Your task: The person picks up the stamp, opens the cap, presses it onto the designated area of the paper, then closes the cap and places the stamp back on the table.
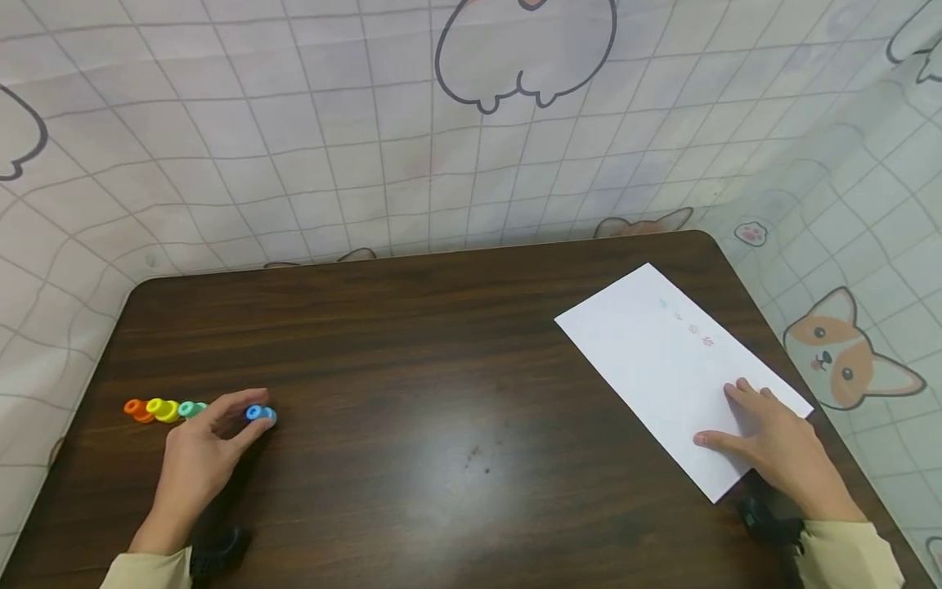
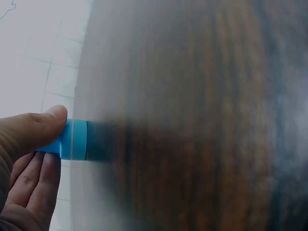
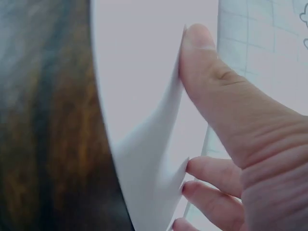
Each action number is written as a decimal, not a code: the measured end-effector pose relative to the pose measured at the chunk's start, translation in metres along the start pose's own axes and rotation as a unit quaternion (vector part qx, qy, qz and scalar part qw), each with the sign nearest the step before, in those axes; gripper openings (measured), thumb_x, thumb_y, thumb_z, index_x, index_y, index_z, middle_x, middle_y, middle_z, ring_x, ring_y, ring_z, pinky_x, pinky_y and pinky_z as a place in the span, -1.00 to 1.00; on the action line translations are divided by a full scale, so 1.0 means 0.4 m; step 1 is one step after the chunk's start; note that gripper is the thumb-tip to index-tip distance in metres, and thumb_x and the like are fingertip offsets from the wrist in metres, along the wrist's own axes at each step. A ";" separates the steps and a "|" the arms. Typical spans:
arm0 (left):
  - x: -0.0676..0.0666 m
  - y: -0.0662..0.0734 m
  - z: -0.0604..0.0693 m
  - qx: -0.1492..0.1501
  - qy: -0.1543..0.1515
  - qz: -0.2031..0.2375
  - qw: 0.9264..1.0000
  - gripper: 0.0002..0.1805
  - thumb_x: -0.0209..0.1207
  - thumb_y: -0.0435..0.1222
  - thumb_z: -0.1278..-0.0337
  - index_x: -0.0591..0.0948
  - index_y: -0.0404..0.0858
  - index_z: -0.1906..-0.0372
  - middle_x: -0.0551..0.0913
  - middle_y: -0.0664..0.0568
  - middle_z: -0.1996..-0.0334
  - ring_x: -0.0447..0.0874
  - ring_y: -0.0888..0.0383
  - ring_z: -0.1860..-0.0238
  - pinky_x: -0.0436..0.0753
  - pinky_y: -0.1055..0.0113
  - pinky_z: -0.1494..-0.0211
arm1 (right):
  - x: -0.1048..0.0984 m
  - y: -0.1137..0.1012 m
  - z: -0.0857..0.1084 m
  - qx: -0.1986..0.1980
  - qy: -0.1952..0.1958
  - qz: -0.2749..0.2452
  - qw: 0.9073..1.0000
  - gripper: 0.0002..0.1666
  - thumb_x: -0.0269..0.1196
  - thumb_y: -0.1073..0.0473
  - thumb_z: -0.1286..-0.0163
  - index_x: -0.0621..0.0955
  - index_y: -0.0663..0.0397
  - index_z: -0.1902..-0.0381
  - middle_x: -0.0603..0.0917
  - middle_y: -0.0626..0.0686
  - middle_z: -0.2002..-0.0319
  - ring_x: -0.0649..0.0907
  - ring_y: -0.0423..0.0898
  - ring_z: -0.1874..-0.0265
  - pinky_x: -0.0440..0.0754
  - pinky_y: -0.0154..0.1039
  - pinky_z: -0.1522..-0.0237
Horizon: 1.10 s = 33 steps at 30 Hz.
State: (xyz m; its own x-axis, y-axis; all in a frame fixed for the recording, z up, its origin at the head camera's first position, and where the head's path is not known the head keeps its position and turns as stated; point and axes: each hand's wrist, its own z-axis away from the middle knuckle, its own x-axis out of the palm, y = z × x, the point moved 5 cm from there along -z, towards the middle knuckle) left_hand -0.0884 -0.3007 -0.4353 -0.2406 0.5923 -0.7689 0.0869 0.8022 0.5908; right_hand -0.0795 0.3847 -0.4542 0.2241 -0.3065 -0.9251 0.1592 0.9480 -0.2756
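Between thumb and fingers, my left hand (image 1: 197, 454) pinches a small blue stamp (image 1: 261, 412) at the table's left side. The left wrist view shows the stamp's wide round base at the tabletop; whether it touches is hard to tell. Just left of that hand lie an orange stamp (image 1: 136, 410), a yellow stamp (image 1: 163, 409) and a teal stamp (image 1: 191, 409), the last partly hidden by the hand. On the right, a white sheet of paper (image 1: 633, 352) bears several small faint coloured prints. My right hand (image 1: 783, 446) rests on its near end, fingers spread.
The dark wooden table (image 1: 412, 343) has rounded far corners. Behind it and along the sides hangs a white grid-patterned cloth (image 1: 368, 139) with cartoon dogs. Some small dark specks (image 1: 474, 458) mark the middle of the tabletop.
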 end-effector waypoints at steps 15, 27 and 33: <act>0.009 -0.005 -0.004 -0.014 -0.013 0.011 1.000 -0.56 0.53 -0.27 -0.05 0.75 -0.23 -0.08 0.82 -0.23 0.02 0.35 1.02 0.15 0.42 0.95 0.14 | -0.004 -0.038 -0.022 -0.032 -0.007 -0.014 0.999 0.32 0.49 -0.40 -0.10 0.28 0.38 -0.51 0.19 0.47 -0.54 0.09 0.58 -0.53 0.14 0.67 -0.30; 0.021 -0.028 -0.002 -0.073 -0.029 0.061 0.995 -0.61 0.54 -0.18 -0.05 0.78 -0.20 0.01 0.65 0.68 0.20 0.54 0.87 0.22 0.57 0.84 0.20 | 0.014 -0.089 -0.049 -0.079 -0.030 -0.035 0.996 0.37 0.54 -0.38 0.00 0.28 0.31 -0.55 0.18 0.39 -0.58 0.06 0.47 -0.59 0.19 0.58 -0.37; 0.023 -0.027 0.000 -0.092 -0.029 0.050 0.994 -0.61 0.54 -0.09 -0.05 0.80 -0.12 0.01 0.67 0.66 0.21 0.53 0.87 0.23 0.55 0.84 0.21 | 0.023 -0.123 -0.065 -0.102 -0.040 -0.041 0.993 0.37 0.53 -0.41 0.03 0.30 0.23 -0.56 0.20 0.33 -0.60 0.08 0.42 -0.61 0.26 0.53 -0.38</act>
State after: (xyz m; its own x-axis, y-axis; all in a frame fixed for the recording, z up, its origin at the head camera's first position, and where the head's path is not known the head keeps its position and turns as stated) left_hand -0.0915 -0.3039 -0.4486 -0.1824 0.6756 -0.7143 -0.0718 0.7154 0.6950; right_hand -0.1103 0.3373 -0.4558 0.2947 -0.3823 -0.8758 -0.0166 0.9143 -0.4047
